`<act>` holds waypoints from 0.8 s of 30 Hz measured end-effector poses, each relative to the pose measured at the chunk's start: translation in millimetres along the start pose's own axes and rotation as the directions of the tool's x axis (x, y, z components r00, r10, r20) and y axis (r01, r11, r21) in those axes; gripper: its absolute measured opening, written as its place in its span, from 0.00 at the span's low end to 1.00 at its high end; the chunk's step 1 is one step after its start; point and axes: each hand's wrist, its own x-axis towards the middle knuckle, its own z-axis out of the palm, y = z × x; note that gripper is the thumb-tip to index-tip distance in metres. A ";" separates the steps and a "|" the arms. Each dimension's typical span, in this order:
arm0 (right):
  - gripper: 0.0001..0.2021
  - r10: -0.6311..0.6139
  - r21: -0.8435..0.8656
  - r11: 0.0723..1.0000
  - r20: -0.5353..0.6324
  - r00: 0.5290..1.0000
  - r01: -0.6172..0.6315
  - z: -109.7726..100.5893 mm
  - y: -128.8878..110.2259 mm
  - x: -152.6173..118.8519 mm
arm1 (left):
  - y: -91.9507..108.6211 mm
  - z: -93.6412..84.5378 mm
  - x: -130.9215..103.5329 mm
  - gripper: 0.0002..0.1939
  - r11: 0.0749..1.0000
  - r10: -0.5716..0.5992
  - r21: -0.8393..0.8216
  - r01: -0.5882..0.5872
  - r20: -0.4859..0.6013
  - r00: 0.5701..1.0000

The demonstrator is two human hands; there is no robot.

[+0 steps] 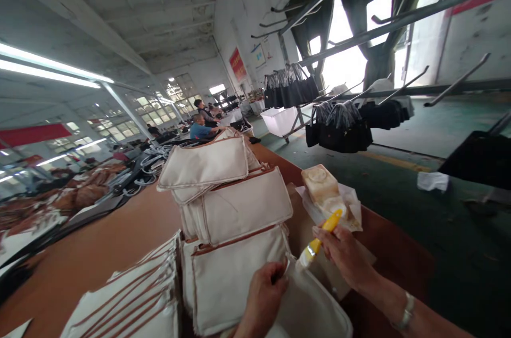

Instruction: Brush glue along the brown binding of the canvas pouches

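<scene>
My right hand (339,253) grips a yellow-handled paintbrush (324,231). Its pale bristles point down to the left, at the upper edge of a cream fabric bag panel (315,301). Fingers curled, my left hand (265,295) pinches that panel's top corner close to the bristles. Stacked cream pieces with brown edging (239,263) rise just behind and left of my left hand. Beyond the brush sits a pale, glue-smeared container (320,183) on a crumpled white sheet (355,207).
Another row of cream pieces (131,290) lies on the brown table (131,231) at left. Black bags (339,130) hang from a metal rack at right, past the table edge. A white bin (279,121) and a person in blue (199,129) are farther back.
</scene>
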 end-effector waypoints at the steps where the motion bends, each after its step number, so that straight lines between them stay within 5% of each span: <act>1: 0.16 -0.018 -0.018 1.000 0.020 1.000 0.019 3.4 -3.0 1.4 | 2.4 0.2 -3.0 0.11 0.998 0.032 -0.050 -0.031 0.022 0.999; 6: 0.15 -0.144 -0.125 0.981 0.044 0.989 0.148 9.1 -18.6 15.6 | 5.6 4.4 -12.9 0.07 0.957 0.174 -0.246 -0.153 0.064 0.983; 14: 0.16 -0.166 -0.165 0.972 0.023 0.986 0.168 -8.5 -34.3 10.2 | -12.9 16.3 -13.8 0.14 0.929 0.136 -0.354 -0.108 0.055 0.989; 17: 0.15 -0.201 -0.220 0.950 0.115 0.973 0.222 -8.9 -30.7 4.6 | -13.2 17.9 -17.4 0.18 0.945 0.146 -0.302 -0.125 0.049 0.988; 20: 0.16 -0.216 -0.253 0.941 0.058 0.975 0.223 -14.0 -29.1 10.7 | -11.4 20.3 -24.1 0.19 0.956 0.226 -0.182 -0.230 -0.046 0.973; 24: 0.15 -0.167 -0.244 0.953 0.065 0.984 0.178 -15.6 -33.9 10.6 | -8.7 26.5 -33.0 0.16 0.902 0.426 0.020 -0.431 -0.197 0.883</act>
